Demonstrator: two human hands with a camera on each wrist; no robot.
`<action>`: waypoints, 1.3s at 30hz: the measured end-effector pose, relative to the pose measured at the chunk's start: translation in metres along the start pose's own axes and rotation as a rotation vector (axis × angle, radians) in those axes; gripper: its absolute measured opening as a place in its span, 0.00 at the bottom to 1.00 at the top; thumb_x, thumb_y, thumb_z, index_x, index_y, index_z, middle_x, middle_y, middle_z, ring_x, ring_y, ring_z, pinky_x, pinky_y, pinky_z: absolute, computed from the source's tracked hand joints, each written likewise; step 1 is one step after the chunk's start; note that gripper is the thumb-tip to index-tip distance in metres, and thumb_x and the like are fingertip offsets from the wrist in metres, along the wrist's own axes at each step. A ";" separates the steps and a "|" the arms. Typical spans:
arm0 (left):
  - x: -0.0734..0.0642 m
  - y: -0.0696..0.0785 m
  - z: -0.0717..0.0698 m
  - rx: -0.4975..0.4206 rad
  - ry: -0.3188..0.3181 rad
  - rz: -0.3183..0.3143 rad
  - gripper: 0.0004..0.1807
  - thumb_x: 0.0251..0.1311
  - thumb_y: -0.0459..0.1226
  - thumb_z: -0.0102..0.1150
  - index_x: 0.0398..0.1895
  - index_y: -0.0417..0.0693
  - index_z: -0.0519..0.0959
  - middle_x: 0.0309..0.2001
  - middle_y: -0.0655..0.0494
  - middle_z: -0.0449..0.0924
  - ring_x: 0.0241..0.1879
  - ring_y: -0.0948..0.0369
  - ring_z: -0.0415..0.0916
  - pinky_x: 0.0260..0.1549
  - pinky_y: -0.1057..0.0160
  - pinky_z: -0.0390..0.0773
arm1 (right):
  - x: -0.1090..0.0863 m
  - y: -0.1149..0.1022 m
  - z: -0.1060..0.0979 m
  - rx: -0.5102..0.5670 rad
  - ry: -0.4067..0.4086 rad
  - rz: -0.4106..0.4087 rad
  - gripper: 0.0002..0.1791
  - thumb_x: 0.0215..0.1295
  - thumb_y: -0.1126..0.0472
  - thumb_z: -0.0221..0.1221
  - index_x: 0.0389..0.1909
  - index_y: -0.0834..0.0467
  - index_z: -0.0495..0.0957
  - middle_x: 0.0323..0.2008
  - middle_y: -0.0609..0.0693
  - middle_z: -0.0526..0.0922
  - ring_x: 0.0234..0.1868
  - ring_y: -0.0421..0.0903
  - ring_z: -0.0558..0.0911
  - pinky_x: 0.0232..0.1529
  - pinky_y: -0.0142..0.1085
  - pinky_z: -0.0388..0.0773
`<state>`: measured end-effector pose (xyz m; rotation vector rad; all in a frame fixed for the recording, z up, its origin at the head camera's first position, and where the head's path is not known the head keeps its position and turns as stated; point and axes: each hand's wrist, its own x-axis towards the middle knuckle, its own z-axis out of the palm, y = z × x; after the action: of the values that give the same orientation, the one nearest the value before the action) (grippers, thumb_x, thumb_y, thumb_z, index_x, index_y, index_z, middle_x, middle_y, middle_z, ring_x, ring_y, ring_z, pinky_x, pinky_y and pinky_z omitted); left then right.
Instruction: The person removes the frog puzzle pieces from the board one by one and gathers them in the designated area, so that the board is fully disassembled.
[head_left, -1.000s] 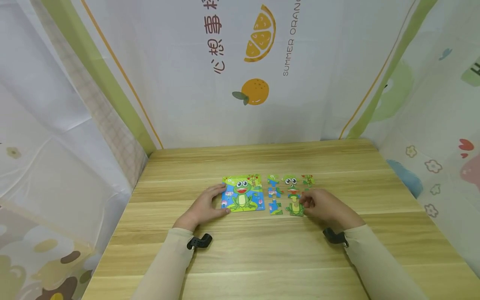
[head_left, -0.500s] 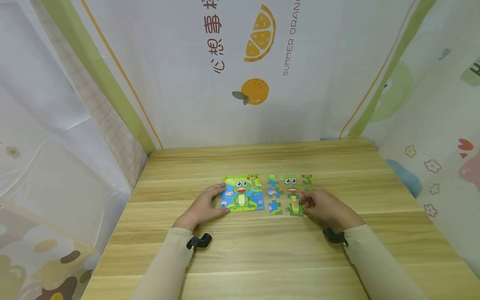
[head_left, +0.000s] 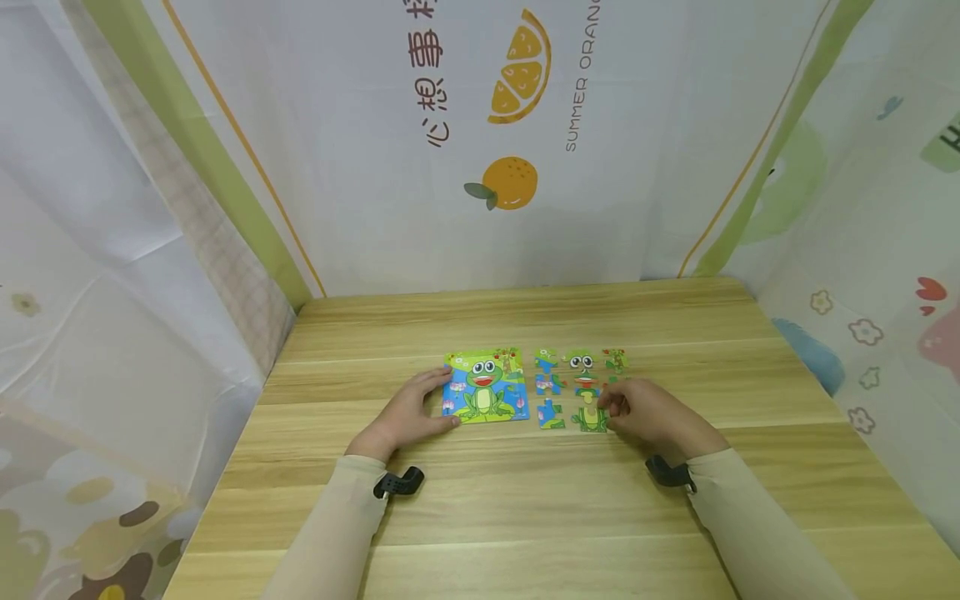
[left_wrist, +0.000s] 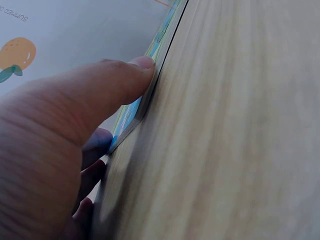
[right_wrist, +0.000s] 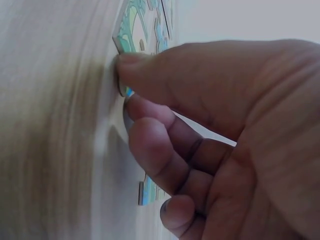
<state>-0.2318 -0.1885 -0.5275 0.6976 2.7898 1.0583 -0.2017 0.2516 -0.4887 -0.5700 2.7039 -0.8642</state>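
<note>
A square puzzle board with a smiling frog picture lies on the table. My left hand rests against its left side, the thumb at the front corner and the fingers by the left edge. To the right, several loose jigsaw pieces lie in spaced rows, among them a frog-eyes piece and a frog-belly piece. Beside the belly piece, my right hand pinches a small jigsaw piece between thumb and forefinger, low over the table. Most of that piece is hidden by the fingers.
The wooden table meets a white printed curtain at its back edge, with more printed cloth at both sides. A blue corner piece lies between the board and the belly piece.
</note>
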 end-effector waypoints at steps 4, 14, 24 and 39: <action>0.000 0.000 0.000 0.002 0.003 0.002 0.48 0.57 0.50 0.78 0.78 0.45 0.68 0.80 0.56 0.62 0.79 0.50 0.56 0.77 0.45 0.58 | -0.001 -0.001 -0.001 -0.002 0.008 -0.006 0.10 0.66 0.69 0.68 0.48 0.60 0.85 0.34 0.44 0.79 0.36 0.43 0.77 0.39 0.37 0.80; -0.001 0.000 0.000 -0.009 -0.001 -0.001 0.47 0.57 0.49 0.78 0.78 0.45 0.68 0.80 0.55 0.62 0.80 0.49 0.55 0.77 0.44 0.57 | 0.008 -0.008 0.000 0.003 0.098 -0.045 0.08 0.70 0.62 0.69 0.47 0.56 0.85 0.38 0.43 0.83 0.40 0.43 0.80 0.42 0.39 0.82; 0.000 -0.001 0.000 -0.005 -0.005 -0.001 0.47 0.58 0.50 0.78 0.78 0.45 0.68 0.80 0.56 0.61 0.80 0.49 0.54 0.77 0.44 0.58 | 0.026 -0.022 0.004 -0.050 0.123 -0.081 0.15 0.67 0.61 0.72 0.52 0.58 0.84 0.49 0.50 0.86 0.51 0.52 0.84 0.54 0.50 0.84; -0.001 0.002 -0.001 0.004 0.003 0.006 0.47 0.57 0.50 0.78 0.78 0.45 0.69 0.80 0.55 0.62 0.79 0.48 0.56 0.76 0.43 0.58 | 0.058 -0.047 0.022 -0.053 0.092 -0.084 0.20 0.68 0.57 0.71 0.58 0.58 0.83 0.51 0.49 0.85 0.51 0.48 0.82 0.52 0.46 0.84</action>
<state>-0.2302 -0.1879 -0.5257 0.7063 2.7941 1.0564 -0.2322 0.1802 -0.4843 -0.6757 2.8111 -0.8622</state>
